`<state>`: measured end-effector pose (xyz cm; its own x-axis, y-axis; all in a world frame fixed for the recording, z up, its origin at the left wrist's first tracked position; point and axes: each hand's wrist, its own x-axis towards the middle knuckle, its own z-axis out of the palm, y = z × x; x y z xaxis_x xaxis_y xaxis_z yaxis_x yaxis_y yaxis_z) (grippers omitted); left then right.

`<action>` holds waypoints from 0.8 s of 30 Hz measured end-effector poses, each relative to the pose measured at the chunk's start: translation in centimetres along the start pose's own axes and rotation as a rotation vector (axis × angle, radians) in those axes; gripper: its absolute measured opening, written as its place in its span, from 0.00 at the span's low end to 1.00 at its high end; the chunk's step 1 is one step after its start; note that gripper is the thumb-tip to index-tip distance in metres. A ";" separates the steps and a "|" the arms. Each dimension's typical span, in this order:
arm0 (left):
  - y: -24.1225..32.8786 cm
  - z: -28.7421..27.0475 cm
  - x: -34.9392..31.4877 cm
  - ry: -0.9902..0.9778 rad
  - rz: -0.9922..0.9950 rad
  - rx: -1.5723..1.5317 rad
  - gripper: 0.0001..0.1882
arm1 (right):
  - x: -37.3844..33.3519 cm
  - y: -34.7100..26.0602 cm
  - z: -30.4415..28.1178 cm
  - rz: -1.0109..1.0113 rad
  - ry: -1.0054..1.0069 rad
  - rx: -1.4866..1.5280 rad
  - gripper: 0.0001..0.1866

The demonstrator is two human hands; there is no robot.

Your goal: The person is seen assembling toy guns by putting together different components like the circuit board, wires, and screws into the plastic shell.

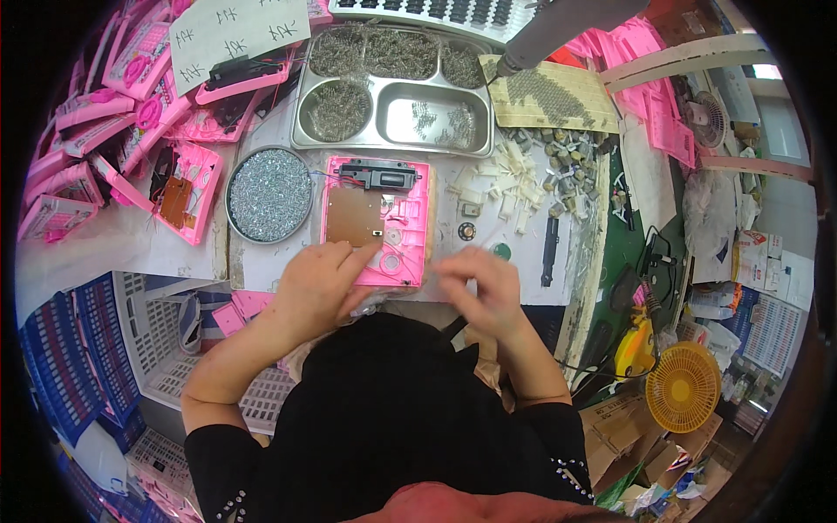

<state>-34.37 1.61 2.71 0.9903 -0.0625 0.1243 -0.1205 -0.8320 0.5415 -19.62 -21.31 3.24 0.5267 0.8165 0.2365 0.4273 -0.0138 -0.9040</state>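
Observation:
In front of me lies a pink plastic casing (417, 235), with a brown circuit board (351, 213) and a black battery-box-like part (377, 175) with wires inside it. My left hand (318, 283) grips the casing's near left corner. Its fingers reach onto the board near a small switch, the thumb at the near edge. Just right of the casing, my right hand (486, 288) hovers apart from it. Its fingers are bent and blurred, so whether they pinch anything is unclear. A small round speaker-like part (466, 231) and a green disc (501, 251) lie beyond it.
A round tin of screws (269, 193) stands left of the casing. Behind is a metal compartment tray (378, 103) of springs. White plastic pieces (514, 179) and small motors (571, 161) lie right. Pink casings (144, 113) pile up left. A dark tool arm (549, 39) overhangs the back.

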 end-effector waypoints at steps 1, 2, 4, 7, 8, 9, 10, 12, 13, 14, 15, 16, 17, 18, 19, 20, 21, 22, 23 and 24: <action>1.0 -0.1 0.2 0.064 -0.003 -0.012 0.21 | -0.1 -0.8 0.4 -0.148 -0.102 -0.044 0.15; 1.1 0.8 -0.1 0.073 0.085 -0.052 0.21 | -0.1 -1.7 1.0 -0.296 -0.204 -0.088 0.18; 0.8 3.1 -0.6 0.102 0.267 -0.148 0.21 | 0.8 -4.3 1.5 -0.350 -0.534 0.008 0.24; -0.2 3.3 -2.0 0.064 0.347 -0.066 0.19 | 1.2 -2.7 3.0 -0.142 0.082 0.412 0.27; -0.3 3.5 -2.3 0.061 0.350 -0.048 0.19 | 1.6 -1.5 3.2 -0.125 0.141 0.344 0.27; -0.4 3.4 -2.4 0.072 0.348 -0.047 0.17 | 1.9 -0.4 3.3 -0.100 0.205 0.269 0.27; -0.6 3.2 -2.5 0.085 0.346 -0.044 0.17 | 2.7 1.0 3.0 -0.156 0.005 0.015 0.27; -0.9 2.9 -2.9 0.111 0.339 -0.041 0.17 | 2.8 2.3 3.3 -0.241 -0.200 -0.299 0.25; -1.0 2.6 -3.2 0.152 0.301 -0.056 0.17 | 2.6 2.7 3.9 -0.270 -0.205 -0.359 0.22; -1.2 2.4 -3.5 0.192 0.263 -0.071 0.17 | 2.5 2.9 4.2 -0.300 -0.209 -0.419 0.20; -1.4 2.2 -3.9 0.232 0.224 -0.084 0.17 | 2.6 2.8 4.3 -0.282 -0.218 -0.414 0.19; -1.7 2.2 -4.3 0.268 0.187 -0.070 0.17 | 2.7 2.7 4.2 -0.264 -0.227 -0.410 0.18; -2.1 2.2 -4.6 0.304 0.150 -0.057 0.17 | 2.8 2.6 4.2 -0.245 -0.235 -0.406 0.17; -2.5 2.3 -4.9 0.340 0.114 -0.042 0.17 | 2.8 2.7 4.3 -0.250 -0.226 -0.404 0.18; -2.9 2.3 -5.2 0.363 0.051 -0.069 0.15 | 2.7 2.8 4.4 -0.254 -0.216 -0.402 0.19; -3.2 2.4 -5.4 0.386 -0.012 -0.096 0.14 | 2.7 2.9 4.6 -0.259 -0.206 -0.401 0.20; -3.3 2.5 -5.6 0.407 -0.077 -0.120 0.13 | 3.0 2.2 5.0 -0.255 -0.195 -0.422 0.20; -3.4 2.6 -6.0 0.415 -0.117 -0.128 0.11 | 3.4 1.0 6.0 -0.253 -0.188 -0.438 0.20; -3.5 2.7 -6.2 0.423 -0.156 -0.135 0.09 | 3.6 0.3 7.0 -0.251 -0.181 -0.455 0.20; -3.5 2.8 -6.5 0.430 -0.193 -0.143 0.08 | 3.5 0.1 8.0 -0.248 -0.195 -0.487 0.20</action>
<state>-40.19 3.42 -2.35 0.8807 0.3435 0.3262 0.0239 -0.7200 0.6935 -23.63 -13.84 1.15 0.2429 0.9196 0.3087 0.8337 -0.0352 -0.5511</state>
